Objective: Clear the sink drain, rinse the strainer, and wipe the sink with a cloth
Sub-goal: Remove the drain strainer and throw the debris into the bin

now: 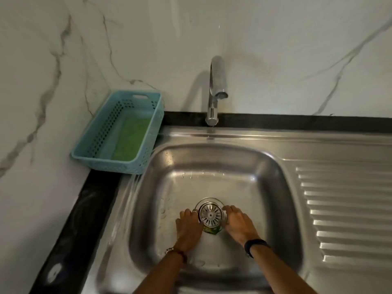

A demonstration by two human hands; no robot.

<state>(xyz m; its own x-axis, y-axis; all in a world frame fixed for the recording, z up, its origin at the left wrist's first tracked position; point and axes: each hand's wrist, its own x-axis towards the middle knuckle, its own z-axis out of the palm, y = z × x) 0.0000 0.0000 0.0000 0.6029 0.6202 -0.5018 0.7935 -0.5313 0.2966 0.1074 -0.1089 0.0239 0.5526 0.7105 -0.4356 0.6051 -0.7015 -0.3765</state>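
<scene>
— Two hands are down in the sink (273, 172), one each side of the strainer (210, 213). Can you see the grip?

— Fairly well. The left hand (189, 227) has its fingertips against the strainer's left rim, and the right hand (238, 222) curls its fingers onto the right rim. Both are clamped on the strainer between them, fingers bent, palms well apart.

— Where does the strainer sit?

— Over the drain, in the middle of the basin floor, a little toward the near wall. It looks tilted, slotted face up; whether it is fully seated I cannot tell. A green scrap (212, 230) shows just under its near edge, between the two hands.

— How much room is around them?

— Plenty. The basin floor is bare steel on all sides, with water drops toward the far wall. The rounded walls stand well away from both wrists, and the forearms come in over the near rim.

— What about the edges?

— A ribbed drainboard (350, 209) runs off to the right of the basin. The faucet (215, 90) rises at the far rim, its spout hanging over the back of the basin — well clear of the hands. At the far-left corner a blue basket (140, 164) sits on the dark surface (80, 219), one corner overhanging the sink's rim, with a green cloth (130, 142) lying flat inside it.
</scene>
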